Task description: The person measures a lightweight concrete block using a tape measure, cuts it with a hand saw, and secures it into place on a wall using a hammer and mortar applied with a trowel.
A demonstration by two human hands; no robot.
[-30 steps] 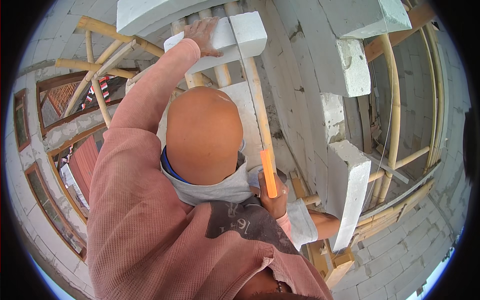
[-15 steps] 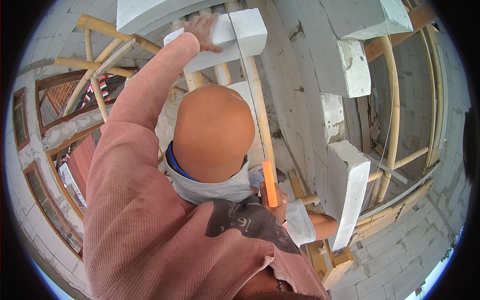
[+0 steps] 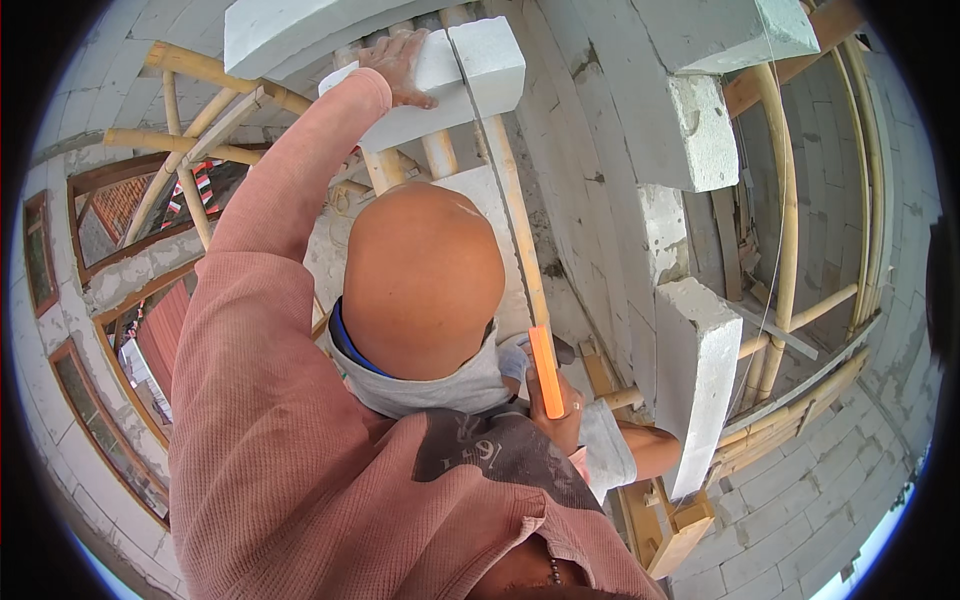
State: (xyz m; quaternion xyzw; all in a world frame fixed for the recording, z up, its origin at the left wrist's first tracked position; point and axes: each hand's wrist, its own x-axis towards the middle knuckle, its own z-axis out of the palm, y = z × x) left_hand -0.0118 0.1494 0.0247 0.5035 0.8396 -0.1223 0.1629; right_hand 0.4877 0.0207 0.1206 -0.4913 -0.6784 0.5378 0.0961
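Note:
A white lightweight building block point(image 3: 425, 122) lies across round bamboo poles at the top of the view. My left hand point(image 3: 400, 68) grips it from above, fingers spread over the top face and thumb toward the near edge. My right hand point(image 3: 562, 408), low and right of centre, is closed round the orange handle point(image 3: 546, 372) of a handsaw. From there its long toothed blade point(image 3: 508, 212) runs up to the block and lies in a narrow cut near the right end. Part of the right hand is hidden behind the handle.
My bent knee point(image 3: 425, 280) stands between the hands. Right of the saw rises a grey block wall point(image 3: 620, 150) with a stepped edge, and a thin string point(image 3: 783, 200) hangs beyond it. Bamboo scaffolding point(image 3: 790, 190) and wooden window frames point(image 3: 85, 430) stand at the sides.
The saw handle has shifted slightly toward me and to the right relative to the block. My left hand keeps its place on the block. The whole view has shifted a little.

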